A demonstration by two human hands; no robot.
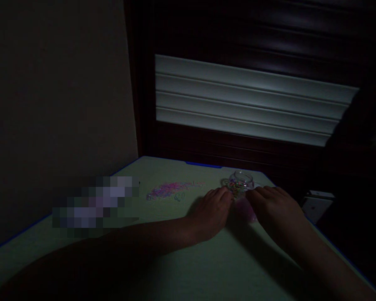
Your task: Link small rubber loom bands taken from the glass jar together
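A small see-through bag with pink contents [245,210] hangs between my two hands, just above the table or touching it; I cannot tell which. My left hand [213,209] is closed, its fingertips at the bag's left upper edge. On the other side, my right hand [274,207] curls its fingers over the bag's right upper edge. Right behind them stands a clear round jar [242,179], open at the top, with small many-coloured pieces inside. Left of my hands lies a loose pile of tiny pink and purple bands [169,190], a few pale loops beside it.
The pale table [188,267] has a blue edge and reaches a dark slatted door [253,100] at the back. A blurred-out object [97,202] lies at the left. Beyond the right edge sits a white boxy thing [317,205]. The light is dim.
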